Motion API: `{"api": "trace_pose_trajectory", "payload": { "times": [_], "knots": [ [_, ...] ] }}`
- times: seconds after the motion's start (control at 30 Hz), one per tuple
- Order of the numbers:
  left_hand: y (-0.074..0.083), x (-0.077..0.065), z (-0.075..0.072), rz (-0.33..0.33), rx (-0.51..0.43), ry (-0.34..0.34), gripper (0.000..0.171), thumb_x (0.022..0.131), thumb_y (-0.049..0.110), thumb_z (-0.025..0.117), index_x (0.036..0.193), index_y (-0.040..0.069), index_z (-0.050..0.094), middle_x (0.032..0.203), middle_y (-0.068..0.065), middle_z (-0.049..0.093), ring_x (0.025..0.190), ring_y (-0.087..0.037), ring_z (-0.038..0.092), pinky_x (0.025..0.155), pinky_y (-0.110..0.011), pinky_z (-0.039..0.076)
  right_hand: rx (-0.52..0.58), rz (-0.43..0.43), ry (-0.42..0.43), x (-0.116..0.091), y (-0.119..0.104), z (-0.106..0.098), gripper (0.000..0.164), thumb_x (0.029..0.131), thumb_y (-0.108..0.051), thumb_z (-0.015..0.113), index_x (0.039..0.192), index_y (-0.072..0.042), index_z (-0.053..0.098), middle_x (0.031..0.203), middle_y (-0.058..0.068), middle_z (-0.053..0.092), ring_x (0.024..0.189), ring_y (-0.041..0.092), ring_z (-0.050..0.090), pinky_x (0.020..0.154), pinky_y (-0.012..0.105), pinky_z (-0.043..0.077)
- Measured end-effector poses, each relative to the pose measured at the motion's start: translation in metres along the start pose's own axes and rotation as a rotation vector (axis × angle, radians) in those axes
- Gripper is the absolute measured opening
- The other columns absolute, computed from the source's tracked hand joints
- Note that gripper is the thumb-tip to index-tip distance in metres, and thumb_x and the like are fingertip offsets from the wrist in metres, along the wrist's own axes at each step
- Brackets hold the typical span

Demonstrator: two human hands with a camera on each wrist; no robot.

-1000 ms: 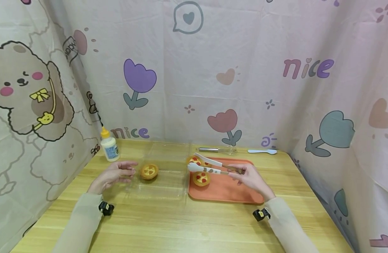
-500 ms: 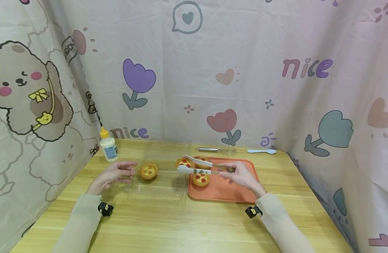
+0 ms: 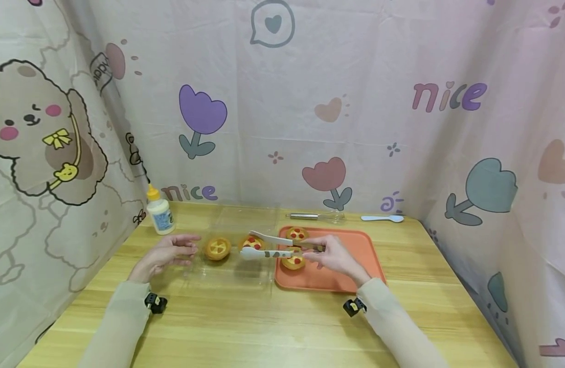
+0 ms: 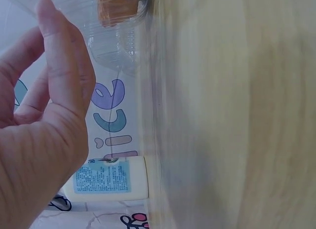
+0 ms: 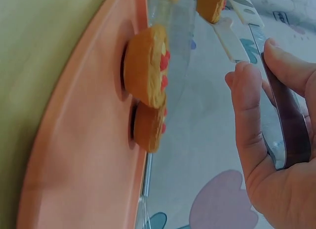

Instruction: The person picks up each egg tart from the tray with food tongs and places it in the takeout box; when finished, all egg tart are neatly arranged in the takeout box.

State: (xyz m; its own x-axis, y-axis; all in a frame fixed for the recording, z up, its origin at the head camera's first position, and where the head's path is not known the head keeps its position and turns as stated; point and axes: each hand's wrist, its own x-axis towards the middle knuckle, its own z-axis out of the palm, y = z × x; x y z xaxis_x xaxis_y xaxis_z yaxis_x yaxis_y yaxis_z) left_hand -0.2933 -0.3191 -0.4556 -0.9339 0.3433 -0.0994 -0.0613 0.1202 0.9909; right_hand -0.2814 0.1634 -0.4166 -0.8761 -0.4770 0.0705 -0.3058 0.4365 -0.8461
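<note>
White-tipped tongs (image 3: pixel 282 254) are pinched in the right grip (image 3: pixel 336 255), their long axis running leftward from it. Between their ends, to that grip's left, sits a red-topped tart (image 3: pixel 253 247), over the nearer half of the clear box (image 3: pixel 231 274); whether it touches the bottom I cannot tell. Farther left along the same line lies a yellow tart (image 3: pixel 217 249). Just beyond, the left grip (image 3: pixel 172 253) is loosely bent and holds nothing, leaving the held tart about midway between both grips.
</note>
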Motion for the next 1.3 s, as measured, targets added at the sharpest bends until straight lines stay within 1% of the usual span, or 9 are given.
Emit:
{"api": "trace_pose_trajectory", "payload": {
  "times": [0.13, 0.27, 0.37, 0.53, 0.67, 0.8, 0.9, 1.03, 1.3],
  "knots": [
    [0.0, 0.001, -0.001, 0.003, 0.0, -0.006, 0.056, 0.096, 0.002, 0.057, 0.144, -0.012, 0.032, 0.105, -0.008, 0.068, 0.091, -0.02, 0.068, 0.078, -0.033, 0.062, -0.023, -0.007, -0.019, 0.004, -0.001, 0.007, 0.043, 0.088, -0.031, 0.074, 0.128, -0.016, 0.066, 0.093, 0.02, 0.072, 0.073, 0.042, 0.067, 0.065, 0.056, 0.058],
    [-0.001, 0.003, -0.002, -0.009, 0.008, 0.003, 0.057, 0.094, 0.004, 0.061, 0.143, -0.011, 0.036, 0.107, -0.009, 0.07, 0.089, -0.02, 0.069, 0.078, -0.033, 0.062, -0.058, -0.04, -0.031, 0.007, -0.003, 0.013, 0.043, 0.088, -0.032, 0.074, 0.127, -0.015, 0.067, 0.102, 0.017, 0.073, 0.073, 0.041, 0.069, 0.063, 0.053, 0.059],
    [-0.001, 0.004, -0.002, -0.017, 0.009, 0.009, 0.057, 0.094, 0.005, 0.063, 0.143, -0.01, 0.038, 0.107, -0.009, 0.07, 0.089, -0.019, 0.07, 0.078, -0.033, 0.062, -0.082, -0.053, -0.045, 0.009, -0.004, 0.018, 0.041, 0.089, -0.033, 0.073, 0.126, -0.017, 0.067, 0.096, 0.019, 0.074, 0.067, 0.041, 0.069, 0.059, 0.053, 0.058],
    [0.0, 0.004, -0.002, -0.016, 0.01, 0.01, 0.058, 0.094, 0.005, 0.062, 0.144, -0.011, 0.035, 0.107, -0.009, 0.069, 0.089, -0.019, 0.069, 0.078, -0.033, 0.062, -0.111, -0.05, -0.074, 0.013, -0.007, 0.023, 0.038, 0.089, -0.036, 0.072, 0.125, -0.023, 0.068, 0.075, 0.02, 0.07, 0.06, 0.041, 0.066, 0.058, 0.047, 0.059],
    [0.001, 0.004, -0.001, -0.018, 0.01, 0.016, 0.06, 0.094, 0.005, 0.063, 0.144, -0.011, 0.034, 0.108, -0.01, 0.069, 0.089, -0.02, 0.069, 0.078, -0.033, 0.062, -0.162, -0.072, -0.08, 0.017, -0.011, 0.026, 0.035, 0.09, -0.034, 0.071, 0.124, -0.026, 0.069, 0.067, 0.016, 0.066, 0.044, 0.024, 0.054, 0.052, 0.034, 0.057],
    [0.001, 0.003, 0.001, -0.023, 0.012, 0.019, 0.061, 0.093, 0.006, 0.063, 0.144, -0.011, 0.034, 0.107, -0.009, 0.07, 0.09, -0.02, 0.07, 0.079, -0.034, 0.062, -0.198, -0.095, -0.091, 0.02, -0.013, 0.03, 0.033, 0.091, -0.027, 0.071, 0.123, -0.021, 0.07, 0.055, 0.0, 0.053, 0.041, 0.007, 0.034, 0.042, 0.02, 0.04],
    [0.001, 0.003, 0.001, -0.022, 0.008, 0.018, 0.061, 0.094, 0.005, 0.062, 0.145, -0.012, 0.033, 0.107, -0.009, 0.07, 0.09, -0.02, 0.07, 0.079, -0.034, 0.062, -0.222, -0.11, -0.097, 0.023, -0.014, 0.034, 0.031, 0.091, -0.026, 0.071, 0.121, -0.02, 0.072, 0.055, 0.002, 0.053, 0.044, 0.005, 0.03, 0.042, 0.017, 0.03],
    [-0.002, 0.003, 0.0, -0.018, 0.007, 0.012, 0.06, 0.095, 0.004, 0.06, 0.145, -0.012, 0.031, 0.108, -0.01, 0.069, 0.09, -0.021, 0.069, 0.079, -0.033, 0.062, -0.242, -0.129, -0.108, 0.025, -0.016, 0.04, 0.031, 0.09, -0.028, 0.072, 0.12, -0.024, 0.072, 0.065, 0.012, 0.064, 0.042, 0.004, 0.033, 0.04, 0.016, 0.032],
    [-0.001, 0.002, -0.001, -0.022, 0.018, 0.017, 0.062, 0.095, 0.006, 0.062, 0.145, -0.011, 0.031, 0.108, -0.01, 0.069, 0.09, -0.019, 0.069, 0.078, -0.032, 0.062, -0.248, -0.168, -0.105, 0.031, -0.021, 0.047, 0.033, 0.09, -0.023, 0.072, 0.123, -0.025, 0.07, 0.05, -0.008, 0.043, 0.039, 0.004, 0.03, 0.039, 0.018, 0.032]
  ]
}}
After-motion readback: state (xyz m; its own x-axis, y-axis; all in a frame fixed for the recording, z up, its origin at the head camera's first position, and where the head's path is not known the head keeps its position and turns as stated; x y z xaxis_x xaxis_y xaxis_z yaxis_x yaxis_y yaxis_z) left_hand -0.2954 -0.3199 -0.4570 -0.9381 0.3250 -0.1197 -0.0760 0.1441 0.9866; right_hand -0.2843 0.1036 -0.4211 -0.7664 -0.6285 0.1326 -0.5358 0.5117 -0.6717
